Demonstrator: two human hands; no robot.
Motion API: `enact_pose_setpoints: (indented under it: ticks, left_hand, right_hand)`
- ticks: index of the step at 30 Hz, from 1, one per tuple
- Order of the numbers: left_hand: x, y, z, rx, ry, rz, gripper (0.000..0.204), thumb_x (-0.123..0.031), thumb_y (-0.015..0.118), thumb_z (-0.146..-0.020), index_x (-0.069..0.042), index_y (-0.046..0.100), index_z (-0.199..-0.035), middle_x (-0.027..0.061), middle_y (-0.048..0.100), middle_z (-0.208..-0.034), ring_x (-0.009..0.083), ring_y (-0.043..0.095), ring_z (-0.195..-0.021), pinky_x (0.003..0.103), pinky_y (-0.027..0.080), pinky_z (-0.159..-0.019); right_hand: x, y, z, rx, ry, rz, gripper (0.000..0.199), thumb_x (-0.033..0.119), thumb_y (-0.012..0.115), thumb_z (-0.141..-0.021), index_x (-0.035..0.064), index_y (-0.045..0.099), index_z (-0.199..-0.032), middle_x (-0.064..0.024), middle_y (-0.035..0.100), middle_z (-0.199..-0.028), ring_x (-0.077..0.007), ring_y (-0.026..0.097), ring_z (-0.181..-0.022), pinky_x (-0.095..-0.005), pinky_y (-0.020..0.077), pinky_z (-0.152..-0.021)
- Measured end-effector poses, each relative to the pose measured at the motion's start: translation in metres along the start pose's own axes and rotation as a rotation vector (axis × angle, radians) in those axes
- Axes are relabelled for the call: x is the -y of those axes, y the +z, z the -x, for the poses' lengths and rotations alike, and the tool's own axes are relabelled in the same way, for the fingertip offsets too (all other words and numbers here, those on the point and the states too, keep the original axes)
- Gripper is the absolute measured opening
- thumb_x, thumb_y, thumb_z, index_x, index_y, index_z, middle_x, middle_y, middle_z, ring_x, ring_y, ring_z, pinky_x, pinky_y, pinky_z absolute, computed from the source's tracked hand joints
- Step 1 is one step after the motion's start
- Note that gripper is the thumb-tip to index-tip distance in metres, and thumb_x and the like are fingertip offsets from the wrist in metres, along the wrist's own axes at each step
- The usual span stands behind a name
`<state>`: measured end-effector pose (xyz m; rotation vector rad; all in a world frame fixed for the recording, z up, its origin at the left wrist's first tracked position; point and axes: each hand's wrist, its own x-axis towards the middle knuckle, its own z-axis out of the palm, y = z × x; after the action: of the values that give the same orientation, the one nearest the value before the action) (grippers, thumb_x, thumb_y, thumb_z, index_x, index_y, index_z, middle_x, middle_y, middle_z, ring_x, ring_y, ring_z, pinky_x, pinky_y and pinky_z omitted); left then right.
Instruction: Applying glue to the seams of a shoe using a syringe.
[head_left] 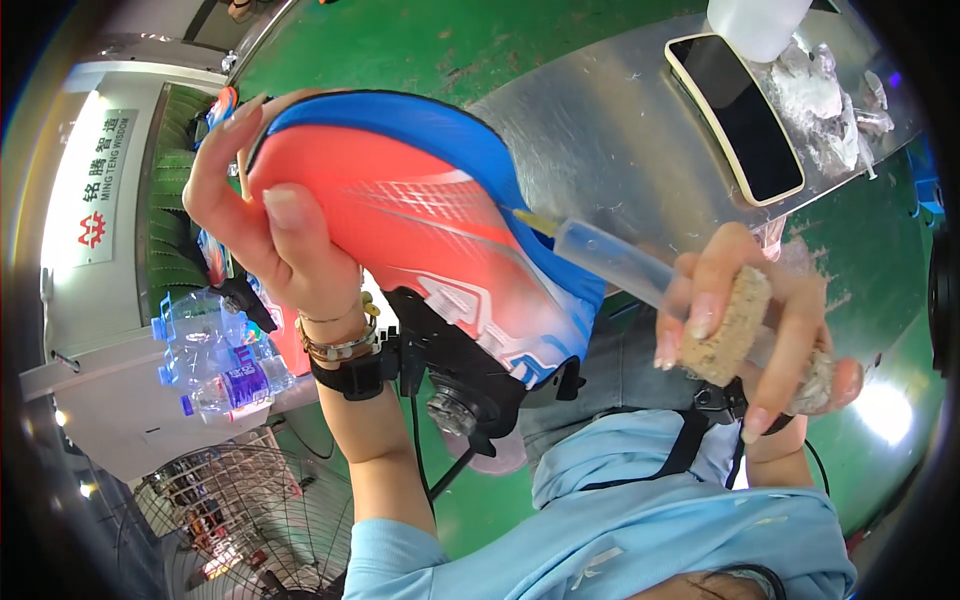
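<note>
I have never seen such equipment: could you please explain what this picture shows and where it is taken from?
There is no robot, only a person's bare hands. A fisheye camera on the head looks down; it bends straight edges. The left hand holds a curved red and blue piece. The right hand holds a translucent tube, its yellow tip near the piece's blue band, and a tan block. On the metal table are a phone, white container and crumpled material.
</note>
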<state>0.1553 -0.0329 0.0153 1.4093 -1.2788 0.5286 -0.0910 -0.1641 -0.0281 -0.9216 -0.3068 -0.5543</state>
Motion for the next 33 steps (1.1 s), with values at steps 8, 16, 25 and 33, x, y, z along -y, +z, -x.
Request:
enact_pose_setpoints:
  ticks: [8,16,25,33]
  left_hand:
    - [0.013,0.002,0.002,-0.048,-0.2,-0.055,0.033,-0.029,0.042,-0.094,-0.001,0.047,-0.112,0.0126,0.052,-0.11,0.0184,0.051,-0.098,0.033,0.04,-0.088]
    - [0.043,-0.008,0.005,-0.093,-0.266,-0.101,0.031,-0.029,0.047,-0.094,-0.004,0.048,-0.113,0.0034,0.05,-0.103,0.0118,0.047,-0.092,0.026,0.038,-0.084]
    - [0.092,-0.021,0.023,-0.127,-0.433,-0.061,0.026,-0.025,0.051,-0.095,-0.004,0.052,-0.11,-0.0003,0.048,-0.098,0.0055,0.043,-0.084,0.019,0.037,-0.074]
    - [0.133,-0.059,0.066,-0.229,-0.746,-0.016,0.031,-0.025,0.06,-0.09,-0.002,0.051,-0.108,0.0048,0.052,-0.098,0.009,0.051,-0.088,0.023,0.042,-0.078]
  right_hand:
    - [-0.012,-0.001,0.025,-0.126,0.151,-0.059,0.062,0.062,0.047,-0.082,0.0055,0.069,-0.07,-0.0235,0.047,-0.108,-0.0326,0.053,-0.093,-0.0398,0.0408,-0.082]
    - [-0.003,-0.006,0.038,-0.092,0.274,0.034,0.052,0.052,0.048,-0.082,0.0046,0.069,-0.073,-0.0233,0.046,-0.11,-0.0316,0.052,-0.093,-0.0367,0.0393,-0.082]
    - [-0.003,-0.013,0.057,-0.139,0.28,0.094,0.053,0.052,0.048,-0.083,0.0041,0.068,-0.074,-0.0212,0.047,-0.111,-0.0286,0.053,-0.091,-0.0362,0.039,-0.082]
    - [-0.017,-0.006,0.049,-0.15,0.174,0.17,0.037,0.036,0.05,-0.082,0.0026,0.067,-0.077,-0.0218,0.047,-0.112,-0.0278,0.053,-0.091,-0.0361,0.0387,-0.084]
